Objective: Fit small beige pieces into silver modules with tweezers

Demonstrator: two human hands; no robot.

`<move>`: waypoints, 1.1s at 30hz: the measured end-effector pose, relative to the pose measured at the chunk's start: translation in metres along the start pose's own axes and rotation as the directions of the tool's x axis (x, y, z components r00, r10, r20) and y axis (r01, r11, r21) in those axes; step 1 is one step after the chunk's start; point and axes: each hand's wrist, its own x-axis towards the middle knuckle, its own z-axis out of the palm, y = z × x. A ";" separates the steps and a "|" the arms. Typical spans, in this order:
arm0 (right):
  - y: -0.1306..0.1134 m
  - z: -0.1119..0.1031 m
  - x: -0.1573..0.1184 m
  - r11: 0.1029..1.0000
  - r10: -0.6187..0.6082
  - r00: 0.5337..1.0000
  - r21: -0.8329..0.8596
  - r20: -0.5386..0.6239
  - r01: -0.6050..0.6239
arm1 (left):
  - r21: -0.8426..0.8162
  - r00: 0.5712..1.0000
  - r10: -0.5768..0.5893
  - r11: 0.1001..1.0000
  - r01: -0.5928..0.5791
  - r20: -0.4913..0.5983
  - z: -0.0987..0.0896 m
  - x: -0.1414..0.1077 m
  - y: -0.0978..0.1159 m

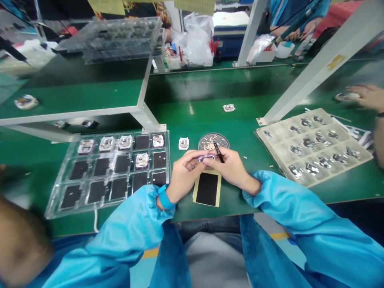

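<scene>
My left hand (186,173) pinches a small purple-edged device housing (207,157), holding it tilted above the bench. My right hand (231,167) grips its other side, with the thumb on it. Between the right fingers sits a slim black tool (218,152) with white lettering, which looks like tweezers; its tips cannot be made out. Just beyond the hands is a round grey perforated dish (225,140) with many tiny beige pieces. A black pad on yellow backing (207,189) lies below the hands. A loose white housing (184,143) rests left of the dish.
At left, a clear compartment tray (112,170) holds several housings and black pads. A cream tray (280,150) of metal parts lies at right. Another white housing (229,108) lies farther back. White shelf posts (147,118) flank the bench. A co-worker's hand (369,97) is at far right.
</scene>
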 end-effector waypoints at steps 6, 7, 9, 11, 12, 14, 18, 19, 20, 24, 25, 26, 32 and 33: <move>-0.002 -0.001 0.004 0.997 -0.029 0.997 -0.072 -0.078 0.024 | 0.244 0.998 0.042 0.968 -0.053 0.048 0.000 0.000 -0.003; -0.002 0.000 0.005 0.997 -0.030 0.996 -0.076 -0.081 0.023 | 0.258 0.998 0.061 0.964 -0.068 0.035 0.001 0.000 -0.003; 0.000 0.001 0.006 0.997 -0.040 0.995 -0.076 -0.087 0.033 | 0.277 0.996 0.094 0.956 -0.091 0.003 0.002 0.000 -0.002; 0.002 0.002 0.007 0.997 -0.049 0.994 -0.061 -0.094 0.043 | 0.286 0.993 0.115 0.952 -0.105 -0.017 0.003 0.000 -0.003; 0.003 0.003 0.006 0.998 -0.051 0.994 -0.045 -0.097 0.046 | 0.290 0.992 0.120 0.951 -0.108 -0.023 0.004 -0.001 -0.003; 0.006 0.005 0.006 0.998 -0.054 0.993 -0.016 -0.102 0.053 | 0.301 0.991 0.127 0.947 -0.113 -0.028 0.004 -0.002 -0.004; 0.011 0.005 0.009 0.998 -0.067 0.994 -0.015 -0.086 0.066 | 0.343 0.990 0.139 0.932 -0.118 -0.038 0.003 -0.001 -0.004; 0.011 0.003 0.010 0.997 -0.067 0.996 -0.029 -0.061 0.065 | 0.347 0.991 0.133 0.931 -0.112 -0.035 0.002 0.000 -0.004; 0.010 0.001 0.012 0.996 -0.069 0.997 -0.058 -0.033 0.067 | 0.352 0.992 0.121 0.930 -0.105 -0.026 0.001 0.001 -0.004; 0.001 -0.013 0.015 0.919 -0.250 0.968 -0.316 -0.007 0.235 | 0.463 0.987 0.154 0.873 -0.154 0.038 -0.004 0.005 -0.003; -0.002 -0.016 0.014 0.881 -0.327 0.945 -0.364 -0.006 0.302 | 0.502 0.981 0.185 0.845 -0.185 0.050 -0.005 0.005 -0.002; -0.004 -0.019 0.014 0.844 -0.394 0.919 -0.393 0.007 0.365 | 0.535 0.975 0.213 0.818 -0.213 0.063 -0.005 0.005 -0.001; -0.004 -0.029 0.011 0.724 -0.531 0.826 -0.405 0.192 0.559 | 0.610 0.970 0.225 0.758 -0.230 0.086 -0.007 0.002 0.000; -0.002 -0.029 0.010 0.719 -0.531 0.821 -0.403 0.208 0.567 | 0.613 0.973 0.213 0.759 -0.219 0.084 -0.007 0.001 0.000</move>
